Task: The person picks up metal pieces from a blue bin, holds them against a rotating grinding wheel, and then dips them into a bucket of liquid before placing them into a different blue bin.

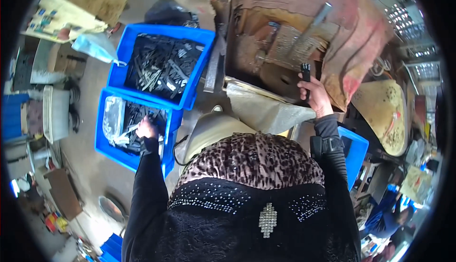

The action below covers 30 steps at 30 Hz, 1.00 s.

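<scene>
My left hand (148, 129) reaches down into the nearer blue bin (137, 161), among loose black and grey strip-like parts (124, 140). Its fingers are curled together at the parts; what lies between them is too small to make out. Held upright in my right hand (315, 96) is a bundle of thin black strips (305, 73) with pale tips, fingers wrapped round its lower part. That hand is raised at the front edge of a brown work box (256, 69), which has a metal bar (311, 26) slanting up from it.
A second blue bin (115, 76) of similar black parts adjoins the first on its far side. Reddish cloth (349, 48) drapes over the work box. To the right stand a stained yellowish seat (382, 112) and another blue bin (359, 153). A person (387, 219) is at the lower right.
</scene>
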### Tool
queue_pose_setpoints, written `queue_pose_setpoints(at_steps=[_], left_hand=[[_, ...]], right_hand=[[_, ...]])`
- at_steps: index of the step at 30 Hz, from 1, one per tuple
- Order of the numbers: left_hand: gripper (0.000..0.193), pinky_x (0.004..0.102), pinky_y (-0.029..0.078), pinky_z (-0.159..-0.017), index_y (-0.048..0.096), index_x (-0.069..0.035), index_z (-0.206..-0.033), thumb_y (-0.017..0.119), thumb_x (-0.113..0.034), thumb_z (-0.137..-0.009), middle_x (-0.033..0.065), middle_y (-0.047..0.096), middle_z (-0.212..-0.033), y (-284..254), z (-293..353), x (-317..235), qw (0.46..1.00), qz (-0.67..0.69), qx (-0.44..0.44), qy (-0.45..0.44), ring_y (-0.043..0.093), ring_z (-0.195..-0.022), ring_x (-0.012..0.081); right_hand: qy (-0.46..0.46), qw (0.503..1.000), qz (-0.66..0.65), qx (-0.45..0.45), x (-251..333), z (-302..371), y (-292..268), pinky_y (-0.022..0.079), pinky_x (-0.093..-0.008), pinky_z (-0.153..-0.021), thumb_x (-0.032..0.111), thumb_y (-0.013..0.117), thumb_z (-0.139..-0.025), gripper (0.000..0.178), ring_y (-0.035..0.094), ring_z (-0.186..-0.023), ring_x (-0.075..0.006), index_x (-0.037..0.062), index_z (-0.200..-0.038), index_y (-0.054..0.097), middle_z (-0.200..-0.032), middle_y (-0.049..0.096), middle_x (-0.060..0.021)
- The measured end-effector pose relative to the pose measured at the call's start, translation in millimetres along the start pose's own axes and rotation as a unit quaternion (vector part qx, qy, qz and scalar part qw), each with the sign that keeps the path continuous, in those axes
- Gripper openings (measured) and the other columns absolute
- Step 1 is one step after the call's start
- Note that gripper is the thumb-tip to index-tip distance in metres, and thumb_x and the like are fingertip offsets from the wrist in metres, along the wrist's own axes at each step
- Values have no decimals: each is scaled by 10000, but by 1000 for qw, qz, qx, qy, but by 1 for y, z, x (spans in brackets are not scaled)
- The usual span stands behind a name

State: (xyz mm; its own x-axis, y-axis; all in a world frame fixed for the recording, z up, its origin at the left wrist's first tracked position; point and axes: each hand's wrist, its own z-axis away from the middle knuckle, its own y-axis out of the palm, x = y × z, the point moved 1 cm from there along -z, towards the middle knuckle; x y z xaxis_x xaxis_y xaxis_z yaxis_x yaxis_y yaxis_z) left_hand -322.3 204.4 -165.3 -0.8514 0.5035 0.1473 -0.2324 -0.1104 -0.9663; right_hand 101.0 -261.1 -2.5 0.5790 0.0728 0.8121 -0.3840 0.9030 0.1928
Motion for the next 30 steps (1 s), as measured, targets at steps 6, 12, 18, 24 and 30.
queue_pose_setpoints(at_steps=[6, 12, 18, 24, 30], left_hand=[[206, 454, 512, -788, 686, -107, -982, 646, -204, -805, 149, 630, -959, 2, 3, 15, 994, 57, -80, 53, 615, -937, 370], [156, 250, 462, -514, 568, -12, -1052, 497, -60, -920, 82, 645, -835, -2, 20, 25, 770, 625, -94, -81, 583, -593, 114], [347, 402, 478, -903, 590, 1, -1189, 565, -103, -859, 180, 652, -1097, -34, 27, 4, 884, 422, -200, -25, 631, -1025, 331], [243, 311, 475, -692, 654, -15, -1056, 595, -212, -926, 58, 648, -817, -68, 21, -20, 787, 588, -146, -114, 591, -713, 156], [186, 234, 364, -498, 661, -44, -1033, 558, -187, -976, -22, 560, -674, -141, 9, -61, 688, 712, -142, 0, 466, -552, 53]], right_hand=[[-39, 999, 1, 23, 4, 7, 6, 484, -257, -575, 73, 601, -925, 335, 596, -691, -115, 16, -1250, 540, -959, 681, -94], [-64, 997, 20, 33, 3, 8, 10, 484, -233, -568, 79, 616, -922, 298, 612, -695, -109, 29, -1210, 556, -963, 692, -88], [-66, 997, 19, 25, 0, 5, 6, 265, -192, -417, 18, 680, -807, 200, 401, -504, -23, 108, -954, 578, -652, 477, 79], [-57, 997, 5, -42, 2, 2, 4, 227, -195, -374, 5, 590, -858, 170, 337, -469, -18, 83, -1006, 562, -714, 509, 42], [-68, 996, 64, -14, 3, 4, 12, 256, -185, -390, 79, 595, -917, 71, 377, -485, -26, 93, -983, 572, -719, 553, 30]])
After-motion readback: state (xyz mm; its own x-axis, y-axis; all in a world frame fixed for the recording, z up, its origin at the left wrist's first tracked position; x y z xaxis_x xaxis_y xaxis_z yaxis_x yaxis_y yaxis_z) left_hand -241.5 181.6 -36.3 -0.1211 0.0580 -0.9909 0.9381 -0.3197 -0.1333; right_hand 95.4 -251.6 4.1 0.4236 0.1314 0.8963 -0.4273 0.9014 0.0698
